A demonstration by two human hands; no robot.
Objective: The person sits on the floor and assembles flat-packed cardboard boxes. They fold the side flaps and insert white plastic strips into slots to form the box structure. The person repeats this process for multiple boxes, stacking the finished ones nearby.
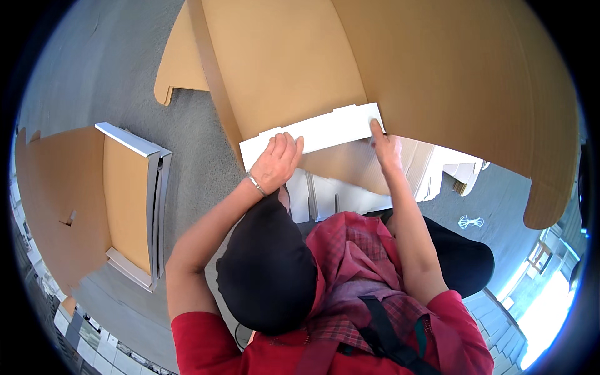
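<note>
A large sheet of brown cardboard (pixel 387 62) stands up in front of me, with a white-faced flap (pixel 325 130) folded along its lower edge. My left hand (pixel 276 161) lies flat on the left part of that white flap, fingers pressed together. My right hand (pixel 386 145) presses its fingertips on the right end of the flap, near its corner. Neither hand grips anything. A metal bangle sits on my left wrist.
A stack of flat folded boxes (pixel 128 200), brown inside and white-edged, lies on the grey carpet (pixel 194 144) to my left. More white cardboard pieces (pixel 450 172) lie to the right. A small white cord loop (pixel 470 221) rests on the floor.
</note>
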